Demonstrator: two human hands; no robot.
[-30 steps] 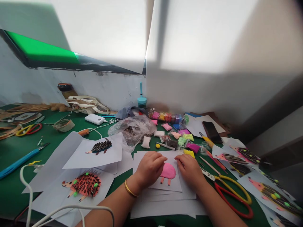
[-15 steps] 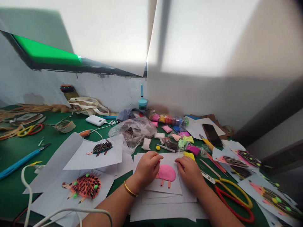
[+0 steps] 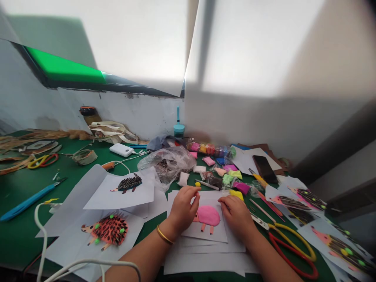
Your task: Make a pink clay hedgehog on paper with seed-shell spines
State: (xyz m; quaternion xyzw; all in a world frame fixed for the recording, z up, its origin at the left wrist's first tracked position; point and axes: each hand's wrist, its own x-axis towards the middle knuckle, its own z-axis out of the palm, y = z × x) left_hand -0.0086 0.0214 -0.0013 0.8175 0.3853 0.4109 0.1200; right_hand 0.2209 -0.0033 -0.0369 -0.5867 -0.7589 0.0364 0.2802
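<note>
A pink clay animal shape with a snout and short legs lies on a white paper card in front of me. My left hand hovers at the card's left side, partly covering the animal's head end. Its fingers are bent, with a gap between thumb and forefinger and nothing visible there. My right hand rests at the card's right edge, fingers curled and pressed together; whatever they may hold is hidden. Beneath the card is a stack of white sheets. Just beyond my left fingertips sits a yellow clay ball.
Scissors with red and yellow handles lie beside my right forearm. Small clay packets and a plastic bag of dark seeds are behind the sheets. Finished hedgehog pictures flank me, and a white cable crosses the front left.
My left thumb and forefinger have parted a little. My right hand stays almost where it was. The whole view has shifted slightly.
</note>
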